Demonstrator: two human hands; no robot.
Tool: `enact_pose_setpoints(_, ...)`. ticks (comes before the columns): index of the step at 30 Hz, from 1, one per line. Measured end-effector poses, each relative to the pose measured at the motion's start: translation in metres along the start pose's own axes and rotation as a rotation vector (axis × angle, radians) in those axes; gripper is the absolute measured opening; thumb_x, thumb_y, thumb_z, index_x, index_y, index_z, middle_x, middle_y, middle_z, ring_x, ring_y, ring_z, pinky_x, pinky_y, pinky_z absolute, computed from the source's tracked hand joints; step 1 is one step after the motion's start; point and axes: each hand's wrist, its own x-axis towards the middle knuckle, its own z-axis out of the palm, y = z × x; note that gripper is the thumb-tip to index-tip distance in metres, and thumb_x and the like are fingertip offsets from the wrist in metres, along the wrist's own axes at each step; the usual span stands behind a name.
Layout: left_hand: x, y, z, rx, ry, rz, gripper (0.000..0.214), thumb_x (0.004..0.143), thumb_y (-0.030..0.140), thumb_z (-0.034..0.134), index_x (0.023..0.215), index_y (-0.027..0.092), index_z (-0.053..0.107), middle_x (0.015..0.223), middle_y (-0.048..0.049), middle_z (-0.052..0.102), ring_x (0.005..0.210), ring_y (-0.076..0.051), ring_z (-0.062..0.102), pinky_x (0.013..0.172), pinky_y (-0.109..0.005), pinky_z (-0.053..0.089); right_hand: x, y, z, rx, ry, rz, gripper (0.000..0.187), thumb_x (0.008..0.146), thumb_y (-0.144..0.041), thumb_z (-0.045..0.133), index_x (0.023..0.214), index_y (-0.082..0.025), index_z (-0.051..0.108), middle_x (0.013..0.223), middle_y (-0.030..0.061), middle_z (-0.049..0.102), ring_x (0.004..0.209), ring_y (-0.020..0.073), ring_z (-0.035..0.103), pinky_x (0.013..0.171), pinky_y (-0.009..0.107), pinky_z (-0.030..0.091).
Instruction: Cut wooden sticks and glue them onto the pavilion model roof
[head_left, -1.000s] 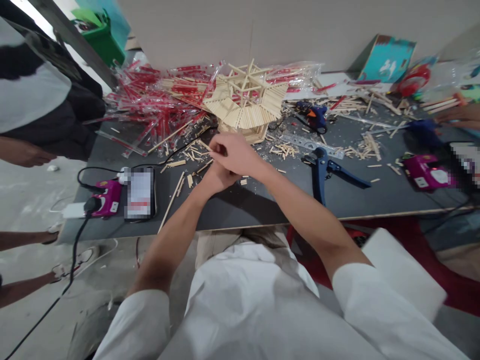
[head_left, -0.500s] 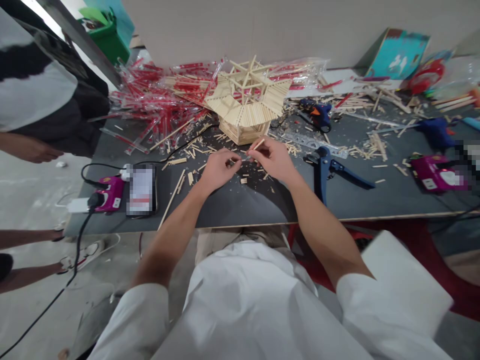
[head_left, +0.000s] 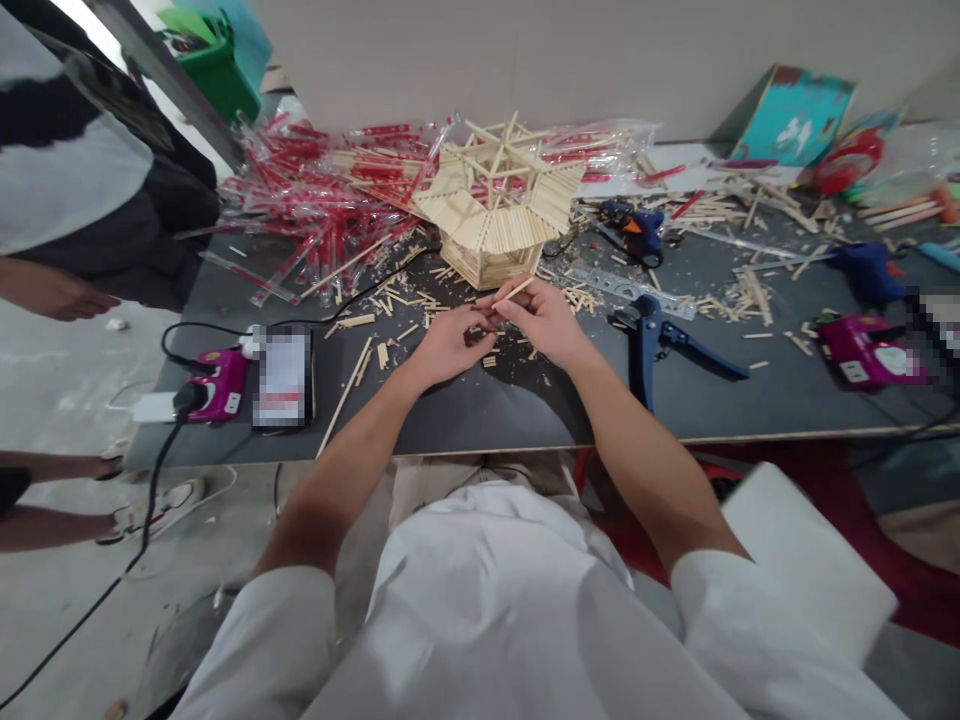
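Note:
My right hand (head_left: 547, 320) pinches a short wooden stick (head_left: 518, 289), which points up and to the right between thumb and fingers. Against its fingertips rests my left hand (head_left: 450, 345), its thumb apart from its curled fingers. Whether the left fingertips touch anything small is hidden. Just beyond both hands stands a small pavilion-like model (head_left: 504, 262) built of wooden sticks, with a sloping roof and an open frame on top. Cut stick pieces (head_left: 382, 354) lie around the hands on the dark tabletop (head_left: 480, 420).
Blue cutters (head_left: 643, 350) lie right of my hands, near a clear ruler (head_left: 630, 285) and a glue gun (head_left: 639, 228). Red-and-clear wrappers (head_left: 315, 200) heap up back left. A phone (head_left: 283, 380) and purple power adapter (head_left: 217, 385) sit left. Another person's hand (head_left: 71, 292) hangs beyond the table.
My left hand has moved slightly right, bringing its fingers up against my right hand, and its thumb has parted from the fingers. My right hand still holds the stick.

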Motion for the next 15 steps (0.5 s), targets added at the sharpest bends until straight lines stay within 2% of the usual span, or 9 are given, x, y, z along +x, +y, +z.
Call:
enact_pose_setpoints(5, 0.001, 0.002, -0.005, -0.052, 0.055, -0.065, 0.017, 0.092, 0.029, 0.064, 0.088, 0.016, 0.076, 0.087, -0.0043, 0.079, 0.073, -0.014, 0.069, 0.070, -0.025, 0.055, 0.000, 0.001, -0.004, 0.001, 0.059, 0.031, 0.041, 0.085, -0.057, 0.076, 0.102, -0.024, 0.058, 0.115, 0.0084, 0.079, 0.104, 0.0219, 0.075, 0.098, 0.044, 0.059)
enact_pose_setpoints(9, 0.003, -0.004, -0.014, -0.026, 0.198, -0.161, 0.018, 0.090, 0.031, 0.066, 0.092, 0.017, 0.077, 0.091, -0.0049, 0.080, 0.080, -0.016, 0.073, 0.077, -0.027, 0.060, 0.001, 0.000, -0.011, -0.067, 0.173, -0.013, 0.040, 0.087, -0.058, 0.074, 0.103, -0.024, 0.060, 0.114, 0.0088, 0.078, 0.098, 0.0210, 0.075, 0.091, 0.040, 0.061)
enact_pose_setpoints(12, 0.004, -0.016, -0.026, 0.008, 0.347, -0.235, 0.017, 0.090, 0.032, 0.066, 0.091, 0.017, 0.075, 0.087, -0.0041, 0.079, 0.079, -0.015, 0.073, 0.077, -0.027, 0.060, 0.002, -0.001, -0.019, -0.117, 0.297, -0.078, 0.038, 0.087, -0.057, 0.074, 0.102, -0.024, 0.062, 0.110, 0.0072, 0.075, 0.086, 0.0185, 0.074, 0.077, 0.036, 0.061)
enact_pose_setpoints(15, 0.003, -0.031, -0.043, 0.085, 0.456, -0.303, 0.022, 0.095, 0.035, 0.061, 0.096, 0.016, 0.071, 0.089, -0.0059, 0.078, 0.083, -0.015, 0.072, 0.082, -0.030, 0.059, 0.006, 0.000, -0.030, -0.130, 0.481, -0.141, 0.043, 0.082, -0.063, 0.078, 0.099, -0.026, 0.064, 0.093, 0.0020, 0.070, 0.068, 0.0135, 0.066, 0.060, 0.030, 0.054)
